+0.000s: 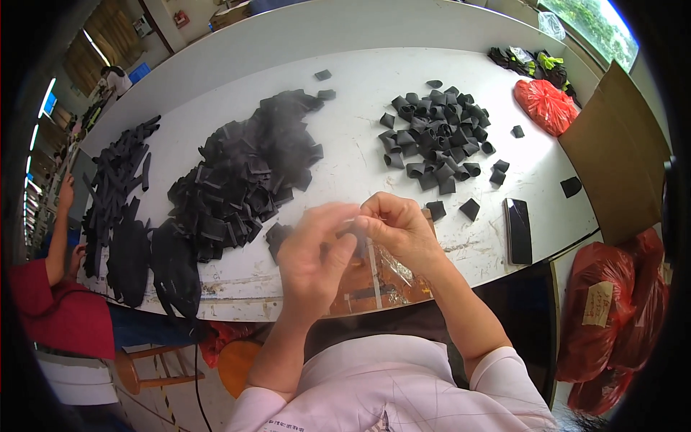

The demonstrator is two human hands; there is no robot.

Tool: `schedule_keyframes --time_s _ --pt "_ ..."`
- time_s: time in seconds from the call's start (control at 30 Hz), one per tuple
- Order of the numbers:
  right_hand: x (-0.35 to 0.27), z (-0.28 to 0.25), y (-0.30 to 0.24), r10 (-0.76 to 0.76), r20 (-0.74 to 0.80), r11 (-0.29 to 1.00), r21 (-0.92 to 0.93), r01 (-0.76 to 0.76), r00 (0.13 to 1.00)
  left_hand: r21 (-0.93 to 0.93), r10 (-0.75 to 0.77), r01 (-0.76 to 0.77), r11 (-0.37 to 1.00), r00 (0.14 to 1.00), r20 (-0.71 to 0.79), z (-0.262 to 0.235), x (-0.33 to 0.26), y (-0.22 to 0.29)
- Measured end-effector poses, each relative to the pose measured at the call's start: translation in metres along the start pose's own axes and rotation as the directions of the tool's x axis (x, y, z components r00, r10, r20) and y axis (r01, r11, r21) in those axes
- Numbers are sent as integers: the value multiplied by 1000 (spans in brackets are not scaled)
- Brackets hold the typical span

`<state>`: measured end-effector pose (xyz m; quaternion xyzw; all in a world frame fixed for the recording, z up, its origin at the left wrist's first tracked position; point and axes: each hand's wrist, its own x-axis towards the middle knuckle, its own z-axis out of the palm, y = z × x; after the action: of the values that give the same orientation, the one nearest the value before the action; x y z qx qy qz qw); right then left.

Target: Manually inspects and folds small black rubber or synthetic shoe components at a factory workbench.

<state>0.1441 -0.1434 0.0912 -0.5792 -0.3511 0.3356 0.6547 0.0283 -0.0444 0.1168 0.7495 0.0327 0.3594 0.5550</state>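
Both my hands meet over the table's near edge. My right hand [403, 229] is closed in a pinch, thumb against fingers, around something too small to make out. Beside it, my left hand [311, 253] reaches toward the same spot, its fingers smeared by motion, so I cannot tell if they grip anything. Under the hands lies a brown, tape-covered board [374, 284]. A large heap of flat black fabric pieces [245, 169] spreads to the left of my hands. Beyond them to the right is a group of black pieces curled into short tubes [439, 129].
A dark phone [518, 232] lies right of my hands. Black strips [119, 169] pile up at the far left, near a seated person in red [65, 309]. A red plastic bag [545, 106] and brown cardboard [615, 151] stand at right, with red sacks [597, 309] below.
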Motion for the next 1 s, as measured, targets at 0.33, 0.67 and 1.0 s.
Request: schedule_keyframes --time_s 0.33,0.67,1.0 --pt "-17 19 -28 -667 53 439 -778 449 743 -731 -284 54 681 939 -195 1 -6 -4" --pt "-23 9 -42 -460 -91 825 -411 388 883 -745 -259 22 667 944 -203 9 3 9" --pt "-16 13 -28 -601 56 568 -673 475 797 -639 -328 84 764 904 -273 2 -13 -2"
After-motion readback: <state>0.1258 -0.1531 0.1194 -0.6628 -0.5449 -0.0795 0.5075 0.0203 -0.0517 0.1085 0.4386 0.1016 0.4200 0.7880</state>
